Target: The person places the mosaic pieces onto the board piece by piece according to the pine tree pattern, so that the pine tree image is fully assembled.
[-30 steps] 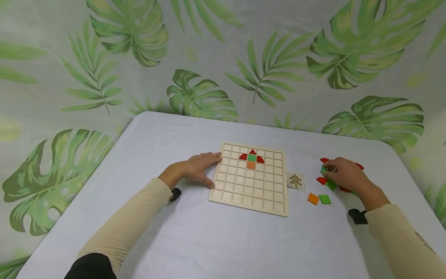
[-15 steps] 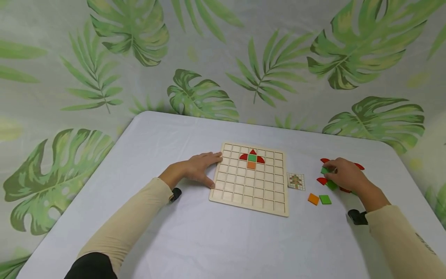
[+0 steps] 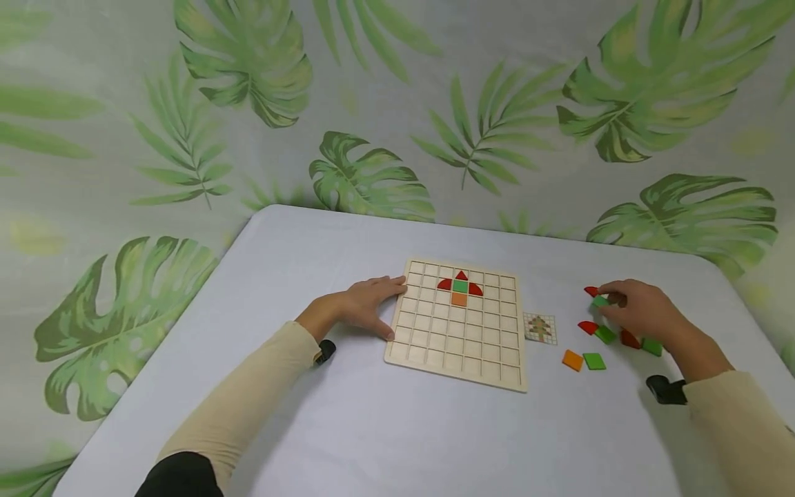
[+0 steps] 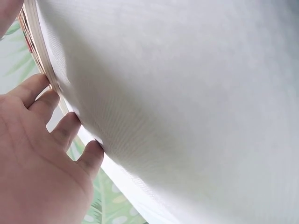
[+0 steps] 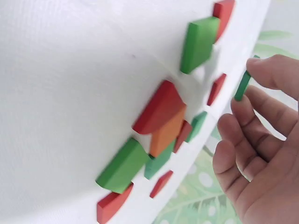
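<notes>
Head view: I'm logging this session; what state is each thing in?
Grid board: flat, five pieces set in it
Left hand: spread, touching the board's edge
Right hand: pinching
Green piece: held in that hand
Pattern card: flat, face up
Orange square: loose, near the card
Green square: loose, beside the orange
Other pieces: loose near right hand

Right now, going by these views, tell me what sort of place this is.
Probably an indoor tabletop set up for pattern puzzles: a white-covered table, a leaf-print backdrop behind it, and a gridded board with coloured pieces lying nearby.
</notes>
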Tool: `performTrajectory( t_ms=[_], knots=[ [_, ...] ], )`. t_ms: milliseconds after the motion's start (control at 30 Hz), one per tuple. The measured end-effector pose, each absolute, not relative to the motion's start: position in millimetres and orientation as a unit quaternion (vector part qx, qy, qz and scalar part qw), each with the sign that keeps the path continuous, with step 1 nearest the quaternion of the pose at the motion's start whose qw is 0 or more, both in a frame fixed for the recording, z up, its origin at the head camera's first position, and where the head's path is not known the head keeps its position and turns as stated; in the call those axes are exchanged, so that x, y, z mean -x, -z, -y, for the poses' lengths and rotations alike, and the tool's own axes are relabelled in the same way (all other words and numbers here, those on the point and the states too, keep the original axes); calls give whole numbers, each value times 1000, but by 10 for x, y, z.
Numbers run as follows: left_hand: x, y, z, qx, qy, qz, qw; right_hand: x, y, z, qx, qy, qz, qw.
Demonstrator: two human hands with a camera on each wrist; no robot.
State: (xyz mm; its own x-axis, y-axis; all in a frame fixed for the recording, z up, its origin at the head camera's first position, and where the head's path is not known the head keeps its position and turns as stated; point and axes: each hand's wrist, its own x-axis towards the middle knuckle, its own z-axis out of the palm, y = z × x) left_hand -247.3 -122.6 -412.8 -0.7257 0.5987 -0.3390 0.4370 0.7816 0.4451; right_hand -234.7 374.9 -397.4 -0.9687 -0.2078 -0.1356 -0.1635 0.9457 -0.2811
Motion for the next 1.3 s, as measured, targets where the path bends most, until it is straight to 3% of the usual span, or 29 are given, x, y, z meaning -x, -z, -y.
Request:
performTrajectory(
  t_ms=[633, 1300],
  knots=[
    [2487, 4092, 1202, -277, -167, -914, 245, 2482, 3863, -3383, 135, 166, -975, 59],
    [2489, 4095, 1186, -285, -152, -916, 238, 2615, 3843, -2552, 224, 187, -956, 47]
  ],
)
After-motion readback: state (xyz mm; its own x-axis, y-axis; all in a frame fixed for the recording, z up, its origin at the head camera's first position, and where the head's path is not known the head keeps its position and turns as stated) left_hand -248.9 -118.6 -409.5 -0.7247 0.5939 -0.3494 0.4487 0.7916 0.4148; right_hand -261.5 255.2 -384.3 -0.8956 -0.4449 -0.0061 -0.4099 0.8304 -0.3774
